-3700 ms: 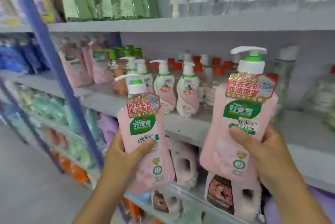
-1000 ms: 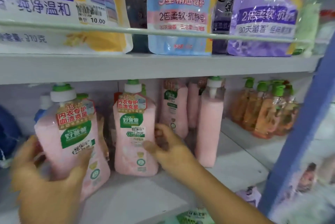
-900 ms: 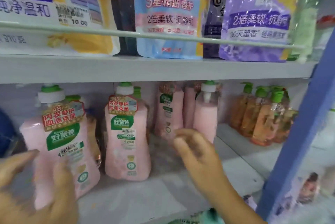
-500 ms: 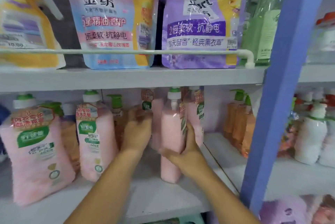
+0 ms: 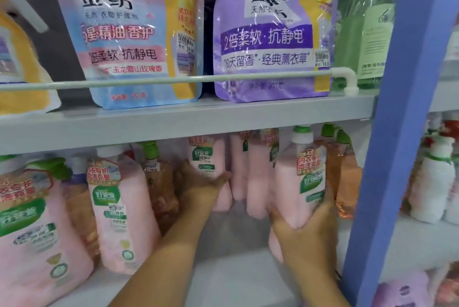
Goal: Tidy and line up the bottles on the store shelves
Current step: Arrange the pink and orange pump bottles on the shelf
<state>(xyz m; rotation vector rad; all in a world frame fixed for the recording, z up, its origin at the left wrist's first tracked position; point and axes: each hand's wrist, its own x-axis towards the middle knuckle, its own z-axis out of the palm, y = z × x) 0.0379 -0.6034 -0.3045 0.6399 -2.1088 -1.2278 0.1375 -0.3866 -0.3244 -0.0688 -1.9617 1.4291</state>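
Observation:
Pink pump bottles with green labels stand on the grey lower shelf [image 5: 238, 279]. My left hand [image 5: 198, 187] reaches deep into the shelf and grips a pink bottle [image 5: 207, 157] at the back. My right hand [image 5: 305, 229] holds another pink bottle [image 5: 301, 182] from below and the side, near the blue upright; its label faces me. Two more pink bottles [image 5: 250, 172] stand behind, between my hands. At the left front stand a pink bottle [image 5: 119, 214] and a larger-looking one [image 5: 32, 237].
A blue shelf upright [image 5: 397, 132] rises just right of my right hand. Orange bottles [image 5: 345, 177] stand behind it, brown ones [image 5: 161, 182] left of my left hand. The upper shelf holds softener pouches [image 5: 129, 33] behind a white rail [image 5: 173, 80]. White bottles [image 5: 432, 182] fill the neighbouring bay.
My right hand has turned its pink bottle label-forward and shifted it right toward the upright. My left hand has closed around a back bottle. The view has moved nearer.

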